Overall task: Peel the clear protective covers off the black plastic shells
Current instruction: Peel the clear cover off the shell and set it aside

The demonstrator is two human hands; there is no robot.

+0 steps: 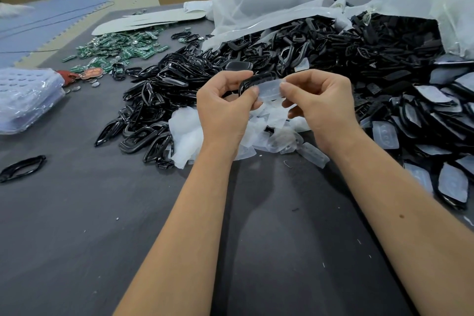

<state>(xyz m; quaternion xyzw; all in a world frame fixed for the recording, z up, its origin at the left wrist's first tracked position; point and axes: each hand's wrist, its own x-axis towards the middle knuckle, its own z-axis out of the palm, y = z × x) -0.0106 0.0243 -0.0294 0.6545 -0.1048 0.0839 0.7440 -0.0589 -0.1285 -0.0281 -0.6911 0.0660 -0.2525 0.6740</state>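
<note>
A black plastic shell [247, 83] is held above the middle of the dark worktop [77, 226], raised over a heap of peeled clear covers [272, 126]. The left hand [225, 108] is curled round the shell's left end, with the thumb tip pressed on its front. A clear protective cover [269, 88] is pinched at its right end between thumb and forefinger of the right hand [320, 103]; the remaining fingers are curled in below. The cover is stretched between the two hands, and its left end is still lying against the shell (how much of it is stuck cannot be told).

A large heap of bare black shells and frames [205, 72] is spread across the far middle of the worktop. Toward the right edge, shells with their covers still on [436, 115] are piled. White plastic bags [261, 0] are slumped along the far edge. Green circuit boards [123, 46] are scattered toward the far left corner, and a stack of clear trays [25, 97] is set at the left edge. A single black frame [21, 168] is lying apart, near the left edge.
</note>
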